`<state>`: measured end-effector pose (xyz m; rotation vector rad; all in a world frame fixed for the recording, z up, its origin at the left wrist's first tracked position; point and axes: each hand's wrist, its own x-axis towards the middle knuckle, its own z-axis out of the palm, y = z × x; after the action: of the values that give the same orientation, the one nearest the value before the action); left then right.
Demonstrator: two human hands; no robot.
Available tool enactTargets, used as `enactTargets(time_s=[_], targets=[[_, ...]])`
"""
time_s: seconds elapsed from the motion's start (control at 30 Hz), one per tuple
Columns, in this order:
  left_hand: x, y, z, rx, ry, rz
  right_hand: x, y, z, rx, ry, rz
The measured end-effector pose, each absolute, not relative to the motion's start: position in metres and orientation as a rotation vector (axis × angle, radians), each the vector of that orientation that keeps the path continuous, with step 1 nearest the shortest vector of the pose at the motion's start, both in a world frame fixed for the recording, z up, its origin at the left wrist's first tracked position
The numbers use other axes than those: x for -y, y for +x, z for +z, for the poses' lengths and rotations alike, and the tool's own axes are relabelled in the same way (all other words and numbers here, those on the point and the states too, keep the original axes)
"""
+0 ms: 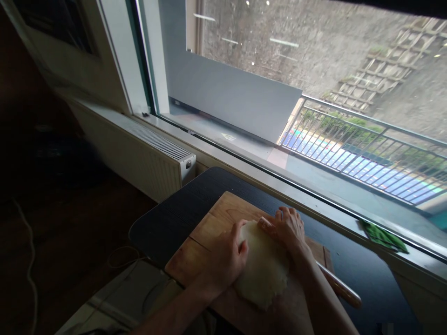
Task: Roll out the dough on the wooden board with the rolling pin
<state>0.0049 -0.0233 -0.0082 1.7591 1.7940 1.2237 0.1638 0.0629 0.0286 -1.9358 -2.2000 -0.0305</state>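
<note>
A thin, pale, roundish sheet of dough [264, 270] with a ragged near edge lies on a wooden cutting board [209, 222]. My left hand [228, 253] is curled at the dough's left edge, thumb and fingers closed on it. At the far right edge, my right hand [289, 226] bends its fingers over the dough's rim, the thumb side touching it. The exact grip of the right fingers is partly hidden. Beside my right forearm lies a tool with a shiny brown wooden handle [344, 289]; the forearm covers its other end.
The board rests on a dark table [167, 221] with rounded corners. Behind it run a windowsill holding a green cloth [383, 236] and a large window. A white radiator [153, 158] stands to the left. A pale cable [31, 265] lies on the dark floor.
</note>
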Motion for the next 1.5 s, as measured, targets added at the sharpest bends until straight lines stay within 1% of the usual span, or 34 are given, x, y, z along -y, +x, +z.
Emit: enactTargets(time_s=[0.17,0.33,0.4,0.57,0.63,0.73,0.93,1.07,1.13,1.2,1.3,1.4,1.5], targets=[[0.023,0.004,-0.004,-1.742,1.727,1.239,-0.047,0.162,0.019,2.293,-1.852,0.022],[0.023,0.004,-0.005,-1.773,1.746,1.223,-0.057,0.161,0.020,2.208,-2.042,0.085],[0.023,0.004,-0.006,-1.760,1.747,1.237,-0.052,0.157,0.019,2.211,-2.041,0.098],[0.024,0.005,-0.004,-1.737,1.740,1.242,-0.033,0.151,0.016,2.307,-1.866,-0.047],[0.024,0.005,-0.002,-1.745,1.744,1.227,-0.044,0.154,0.018,2.240,-1.946,-0.037],[0.024,0.005,-0.001,-1.779,1.724,1.217,-0.061,0.158,0.021,2.157,-2.081,0.063],[0.024,0.004,-0.004,-1.720,1.736,1.224,-0.045,0.149,0.017,2.286,-1.871,-0.012],[0.023,0.004,-0.003,-1.733,1.742,1.209,-0.062,0.155,0.024,2.195,-2.058,0.097],[0.022,0.004,-0.002,-1.734,1.731,1.214,-0.062,0.153,0.025,2.195,-2.071,0.138],[0.023,0.005,-0.002,-1.729,1.721,1.231,-0.053,0.148,0.023,2.253,-1.953,0.092],[0.026,0.005,0.000,-1.735,1.745,1.214,-0.045,0.144,0.019,2.288,-1.794,-0.114],[0.026,0.003,0.003,-1.753,1.837,1.121,-0.058,0.153,0.021,2.232,-1.837,-0.252],[0.015,0.002,0.006,-1.861,1.879,1.026,-0.071,0.162,0.023,2.220,-1.861,-0.267]])
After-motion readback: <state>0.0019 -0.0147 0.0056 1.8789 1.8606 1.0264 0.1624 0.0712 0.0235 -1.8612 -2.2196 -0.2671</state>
